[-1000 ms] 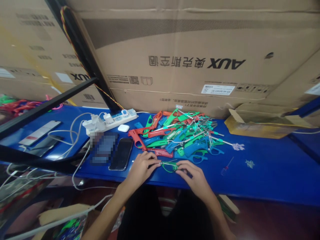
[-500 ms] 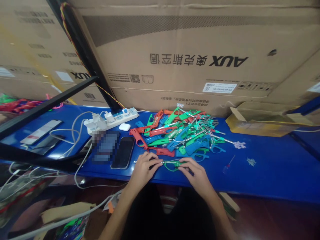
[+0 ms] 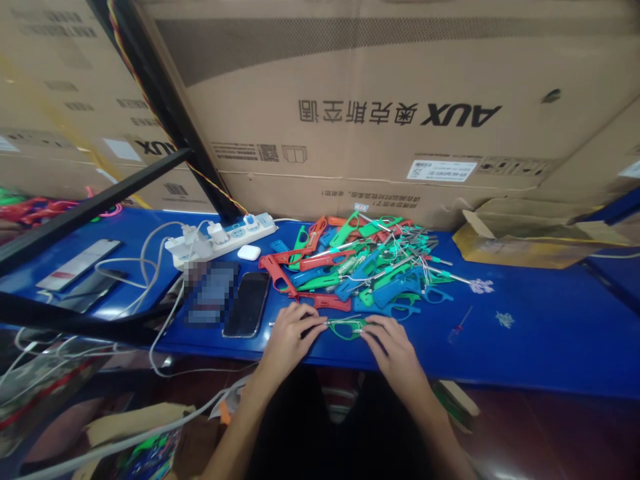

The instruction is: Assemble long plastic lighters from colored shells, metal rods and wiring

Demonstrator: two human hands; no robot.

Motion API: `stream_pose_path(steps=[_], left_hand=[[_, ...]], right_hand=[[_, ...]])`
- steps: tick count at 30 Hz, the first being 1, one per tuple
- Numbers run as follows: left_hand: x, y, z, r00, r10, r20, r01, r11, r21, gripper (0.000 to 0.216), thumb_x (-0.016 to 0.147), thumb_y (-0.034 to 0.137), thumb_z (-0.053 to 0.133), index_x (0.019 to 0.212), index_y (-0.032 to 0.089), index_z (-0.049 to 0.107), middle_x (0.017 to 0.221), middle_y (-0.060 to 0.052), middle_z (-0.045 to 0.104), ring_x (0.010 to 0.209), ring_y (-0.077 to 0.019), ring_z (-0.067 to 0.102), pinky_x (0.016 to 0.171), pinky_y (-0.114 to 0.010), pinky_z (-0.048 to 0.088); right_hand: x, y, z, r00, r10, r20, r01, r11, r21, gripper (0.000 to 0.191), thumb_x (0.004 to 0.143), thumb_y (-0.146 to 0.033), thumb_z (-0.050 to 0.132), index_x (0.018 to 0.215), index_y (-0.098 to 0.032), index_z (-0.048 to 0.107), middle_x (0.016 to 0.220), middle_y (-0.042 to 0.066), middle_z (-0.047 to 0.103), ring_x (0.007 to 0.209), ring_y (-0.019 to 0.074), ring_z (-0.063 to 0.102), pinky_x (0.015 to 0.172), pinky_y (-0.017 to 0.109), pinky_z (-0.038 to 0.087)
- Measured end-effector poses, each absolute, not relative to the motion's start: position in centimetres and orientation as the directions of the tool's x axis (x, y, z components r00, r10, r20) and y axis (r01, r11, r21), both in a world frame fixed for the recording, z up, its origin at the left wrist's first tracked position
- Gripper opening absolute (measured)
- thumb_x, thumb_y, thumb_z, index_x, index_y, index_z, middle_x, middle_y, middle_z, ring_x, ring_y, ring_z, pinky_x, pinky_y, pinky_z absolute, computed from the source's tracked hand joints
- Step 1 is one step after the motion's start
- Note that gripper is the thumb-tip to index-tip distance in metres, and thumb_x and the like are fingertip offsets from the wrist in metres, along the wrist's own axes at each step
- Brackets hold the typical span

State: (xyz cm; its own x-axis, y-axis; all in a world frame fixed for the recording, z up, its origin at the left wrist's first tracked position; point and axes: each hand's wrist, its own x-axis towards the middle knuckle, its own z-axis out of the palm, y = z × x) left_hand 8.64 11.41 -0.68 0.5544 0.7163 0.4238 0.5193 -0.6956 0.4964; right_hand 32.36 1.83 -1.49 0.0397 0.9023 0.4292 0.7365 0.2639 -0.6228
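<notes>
Because fingers (image 3: pixel 309 324) are covering its ends, the green handle (image 3: pixel 354 326) is showing only partly. Left hand (image 3: pixel 287 337) and right hand (image 3: pixel 396 347) are pinching it.

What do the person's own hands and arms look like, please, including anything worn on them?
The left hand and right hand are ungloved, with slender fingers. The forearms are bare, with no sleeve or watch visible. Finer details, such as nails, are too small to make out.
</notes>
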Motion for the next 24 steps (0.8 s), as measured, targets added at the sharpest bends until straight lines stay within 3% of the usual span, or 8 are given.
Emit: stream_pose_path(steps=[8, 24], left_hand=[[8.6, 11.4, -0.6, 0.556, 0.723, 0.409, 0.517, -0.687, 0.511, 0.02, 0.102, 0.035, 0.062, 0.103, 0.025, 0.078, 0.099, -0.004, 0.073, 0.091, -0.0196, 0.062, 0.079, -0.036, 0.042], [8.6, 11.5, -0.7, 0.554, 0.726, 0.406, 0.527, -0.684, 0.504, 0.019, 0.101, 0.035, 0.063, 0.102, 0.025, 0.079, 0.101, -0.004, 0.074, 0.092, -0.0204, 0.063, 0.079, -0.036, 0.042]], right_hand=[[32.2, -0.2, -2.6, -0.049, 0.875, 0.482, 0.907, 0.241, -0.346, 0.032, 0.107, -0.026, 0.048, 0.135, -0.022, 0.065, 0.136, 0.011, 0.067, 0.119, 0.0272, 0.064, 0.1, 0.045, 0.048], [31.6, 0.0, -2.3, -0.098, 0.87, 0.483, 0.931, 0.252, -0.264, 0.033, 0.107, -0.029, 0.048, 0.136, -0.024, 0.064, 0.135, 0.01, 0.068, 0.113, 0.0274, 0.065, 0.093, 0.044, 0.049]])
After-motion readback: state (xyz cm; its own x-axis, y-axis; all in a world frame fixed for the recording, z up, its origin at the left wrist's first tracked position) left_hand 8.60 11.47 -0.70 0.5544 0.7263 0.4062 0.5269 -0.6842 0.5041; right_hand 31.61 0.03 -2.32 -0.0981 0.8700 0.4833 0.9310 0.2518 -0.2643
